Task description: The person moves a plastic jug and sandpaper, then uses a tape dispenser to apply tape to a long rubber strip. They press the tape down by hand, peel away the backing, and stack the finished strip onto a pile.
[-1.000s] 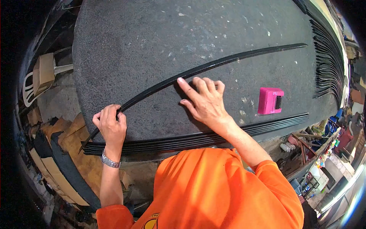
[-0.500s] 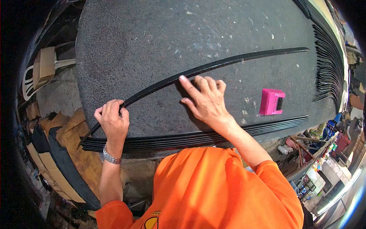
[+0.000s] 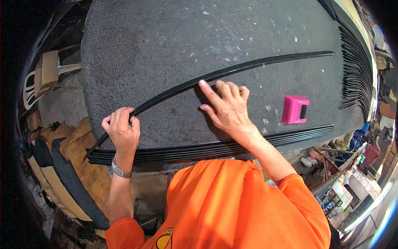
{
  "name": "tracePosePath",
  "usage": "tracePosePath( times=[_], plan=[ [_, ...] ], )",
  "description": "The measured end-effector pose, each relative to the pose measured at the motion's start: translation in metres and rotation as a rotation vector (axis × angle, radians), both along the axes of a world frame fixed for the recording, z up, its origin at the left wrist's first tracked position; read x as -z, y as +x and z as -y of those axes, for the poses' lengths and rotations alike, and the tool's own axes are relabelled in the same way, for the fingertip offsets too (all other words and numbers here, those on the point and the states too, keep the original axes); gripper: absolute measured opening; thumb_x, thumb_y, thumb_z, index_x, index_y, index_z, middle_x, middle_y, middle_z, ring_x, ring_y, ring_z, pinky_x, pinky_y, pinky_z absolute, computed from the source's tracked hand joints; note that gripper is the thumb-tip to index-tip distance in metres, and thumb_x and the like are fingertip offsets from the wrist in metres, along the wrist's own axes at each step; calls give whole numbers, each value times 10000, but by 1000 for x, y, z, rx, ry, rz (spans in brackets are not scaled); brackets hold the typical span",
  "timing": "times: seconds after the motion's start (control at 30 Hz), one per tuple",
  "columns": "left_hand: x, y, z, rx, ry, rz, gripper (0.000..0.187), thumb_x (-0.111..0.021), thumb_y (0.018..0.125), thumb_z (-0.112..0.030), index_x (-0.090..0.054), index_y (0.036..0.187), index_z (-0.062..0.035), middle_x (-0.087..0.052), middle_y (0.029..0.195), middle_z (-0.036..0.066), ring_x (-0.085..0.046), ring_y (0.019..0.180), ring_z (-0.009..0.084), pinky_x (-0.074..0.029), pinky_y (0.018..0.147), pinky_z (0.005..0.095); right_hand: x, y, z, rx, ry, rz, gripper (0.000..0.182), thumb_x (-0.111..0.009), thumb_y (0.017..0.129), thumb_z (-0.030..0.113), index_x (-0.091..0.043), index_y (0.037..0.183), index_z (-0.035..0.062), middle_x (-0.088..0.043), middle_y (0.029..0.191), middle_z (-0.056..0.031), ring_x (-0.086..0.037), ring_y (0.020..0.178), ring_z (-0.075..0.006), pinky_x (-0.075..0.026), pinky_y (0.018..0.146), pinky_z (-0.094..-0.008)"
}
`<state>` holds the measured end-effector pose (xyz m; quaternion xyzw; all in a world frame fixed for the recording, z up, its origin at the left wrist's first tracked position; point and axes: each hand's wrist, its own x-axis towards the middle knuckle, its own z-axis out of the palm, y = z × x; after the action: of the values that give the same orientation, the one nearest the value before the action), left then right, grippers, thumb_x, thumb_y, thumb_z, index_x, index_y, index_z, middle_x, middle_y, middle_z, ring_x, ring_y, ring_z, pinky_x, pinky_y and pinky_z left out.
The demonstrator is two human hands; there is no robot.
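A long, narrow black strip [image 3: 236,69] lies across the dark table, bowing from lower left to upper right. My left hand [image 3: 122,128], with a metal watch on the wrist, is closed around the strip near its left end. The tip of that end hangs over the table's left edge. My right hand [image 3: 227,106] has its index finger stretched out to touch the strip's near edge around the middle. The thumb is held apart and the other fingers are loosely bent, with nothing visible in them. Several similar black strips [image 3: 199,152] lie side by side along the near edge, passing under both forearms.
A pink box [image 3: 291,110] with a black part sits on the rough table [image 3: 166,37], right of my right hand. Many dark strips [image 3: 356,66] are lined up at the far right. Brown sheets [image 3: 83,153] and a white chair with a cardboard box [image 3: 46,72] stand left.
My right hand has slid slightly to the right along the strip, its index finger still on the edge. My left hand keeps its grip in nearly the same place.
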<state>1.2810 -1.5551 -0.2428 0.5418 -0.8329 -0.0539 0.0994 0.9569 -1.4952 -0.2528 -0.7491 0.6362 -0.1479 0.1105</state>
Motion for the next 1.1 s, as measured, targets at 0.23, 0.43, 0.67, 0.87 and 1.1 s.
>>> tracePosePath(
  times=[0.23, 0.43, 0.67, 0.87, 1.1],
  plan=[
    [-1, 0, 0, -1, -4, -11, 200, -680, 824, -31, -685, 1021, -65, -716, 1019, 44, -653, 941, 214, -363, 964, 408, 0, 20, 1, -33, 5, 63, 685, -772, 850, 385, -550, 1480, 232, -558, 1240, -74, -526, 1145, -262, -335, 937, -481],
    [2, 3, -2, -16, 17, -4, 221, -687, 831, -36, -683, 1049, -69, -718, 1056, 49, -657, 994, 229, -364, 982, 414, -2, -6, -2, 40, -2, -38, 669, -758, 867, 376, -552, 1481, 209, -555, 1244, -77, -521, 1144, -260, -331, 912, -470],
    [3, 4, -2, -32, 51, -7, 234, -691, 834, -44, -682, 1066, -77, -720, 1072, 47, -661, 1018, 236, -366, 994, 424, -1, 25, 4, -60, -26, 81, 661, -773, 856, 370, -562, 1461, 209, -554, 1231, -79, -530, 1141, -267, -351, 910, -477],
    [3, 1, -1, -11, -16, -5, 207, -685, 816, -32, -690, 1020, -65, -719, 1023, 44, -652, 943, 219, -365, 964, 408, -4, 32, 5, -42, -5, 113, 657, -772, 854, 366, -566, 1457, 206, -563, 1210, -74, -532, 1128, -264, -349, 908, -480],
    [4, 4, -2, -27, 23, -14, 223, -692, 830, -49, -687, 1051, -84, -720, 1059, 46, -659, 995, 228, -368, 983, 418, -4, 13, 1, -20, 23, 37, 678, -764, 864, 370, -540, 1488, 225, -551, 1243, -78, -521, 1143, -264, -336, 911, -481]
  ],
)
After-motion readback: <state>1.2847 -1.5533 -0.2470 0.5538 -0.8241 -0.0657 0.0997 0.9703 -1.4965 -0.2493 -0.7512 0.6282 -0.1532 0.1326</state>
